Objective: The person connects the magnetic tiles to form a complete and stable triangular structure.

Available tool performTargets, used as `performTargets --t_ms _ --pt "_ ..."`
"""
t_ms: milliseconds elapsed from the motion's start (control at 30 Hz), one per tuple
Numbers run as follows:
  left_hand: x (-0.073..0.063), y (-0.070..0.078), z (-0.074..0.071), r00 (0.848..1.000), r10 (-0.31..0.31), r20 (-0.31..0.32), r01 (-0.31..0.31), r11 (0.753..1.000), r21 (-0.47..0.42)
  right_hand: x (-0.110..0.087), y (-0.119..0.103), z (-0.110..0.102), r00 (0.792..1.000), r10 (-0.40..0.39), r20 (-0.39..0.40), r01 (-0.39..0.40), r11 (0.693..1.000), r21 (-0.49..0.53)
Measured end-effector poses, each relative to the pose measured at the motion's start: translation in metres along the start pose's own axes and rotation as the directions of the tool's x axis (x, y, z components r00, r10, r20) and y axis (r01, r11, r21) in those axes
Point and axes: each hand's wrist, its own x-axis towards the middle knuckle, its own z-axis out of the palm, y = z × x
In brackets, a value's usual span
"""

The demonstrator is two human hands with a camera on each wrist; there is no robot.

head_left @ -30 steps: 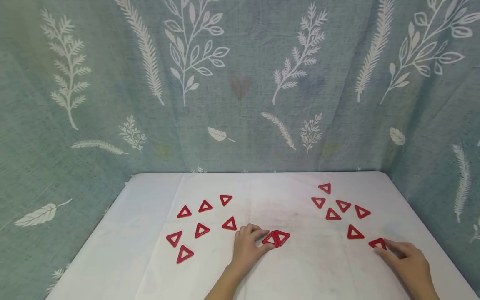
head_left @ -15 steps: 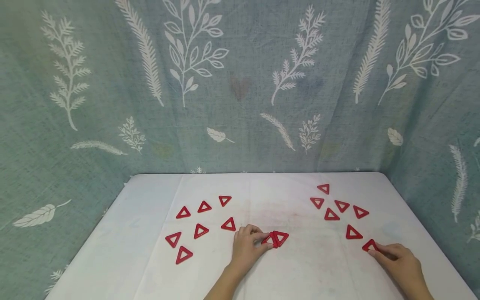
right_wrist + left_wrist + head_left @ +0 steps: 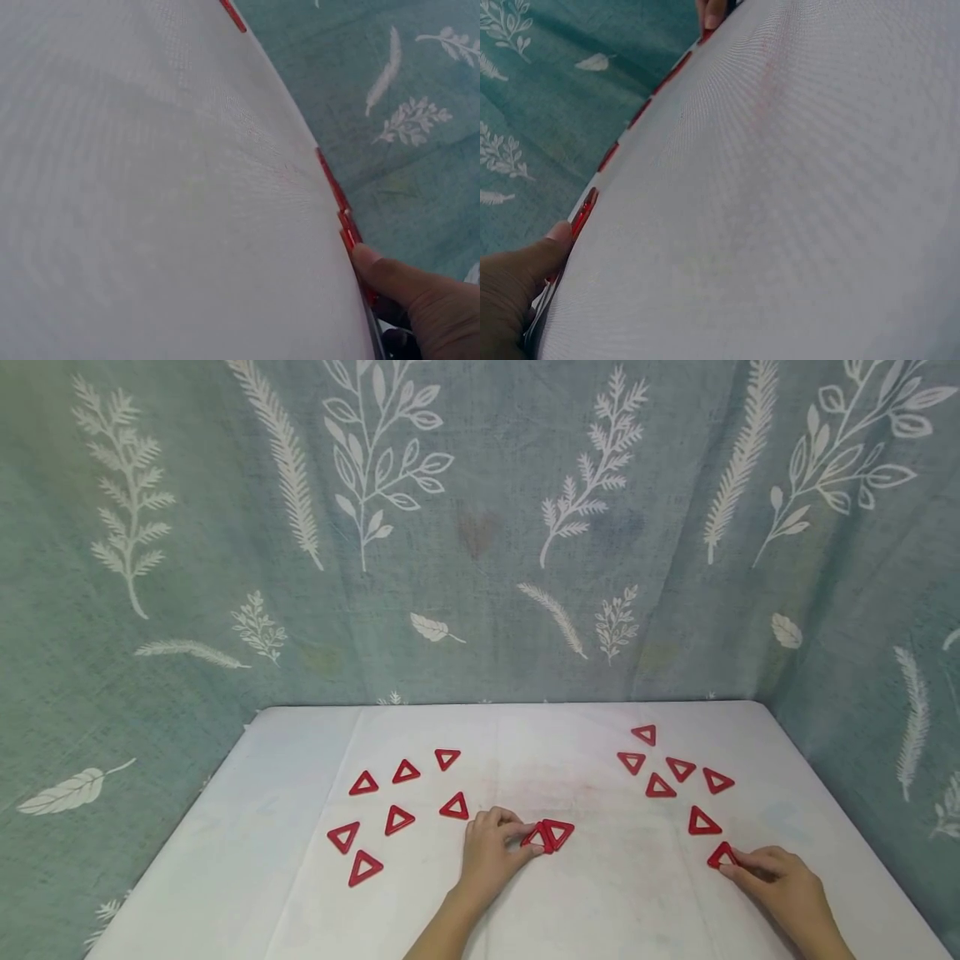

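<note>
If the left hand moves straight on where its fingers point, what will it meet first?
The left hand pinches one red triangle; just beyond it, the neighbouring triangle would probably come first.

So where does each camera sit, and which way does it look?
Head: worn on the head, looking forward and down at triangles, table and curtain; left grip, right grip and forearms show.
Left wrist: on that wrist, looking low across the table; left thumb shows, right fingers up top.
Right wrist: on that wrist, also looking low across; right thumb shows.
Shared: both wrist views are tilted, with triangles seen edge-on and curtain behind.
</note>
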Motion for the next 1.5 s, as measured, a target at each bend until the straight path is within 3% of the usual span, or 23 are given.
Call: performTargets --t_ms 400,600,833,1500 --pt "-0.002 -0.002 0.000 1.000 0.014 -0.027 -0.014 1.000 -0.003 -0.001 -0.011 0.004 0.990 -0.098 0.102 0.101 0.995 -0.026" --pt "-0.002 -0.003 0.001 0.999 0.031 -0.042 -0.032 0.999 -0.011 -0.005 -0.017 0.009 0.988 -0.118 0.095 0.119 0.993 -0.007" --pt "-0.002 -0.003 0.000 1.000 0.012 -0.021 -0.012 1.000 0.000 -0.007 -0.026 0.017 0.987 -0.144 0.065 0.144 0.990 0.009" --pt "0.000 0.001 0.000 0.999 0.023 -0.026 -0.023 1.000 -0.002 -0.008 -0.060 0.037 0.981 -0.170 0.093 0.171 0.985 -0.002"
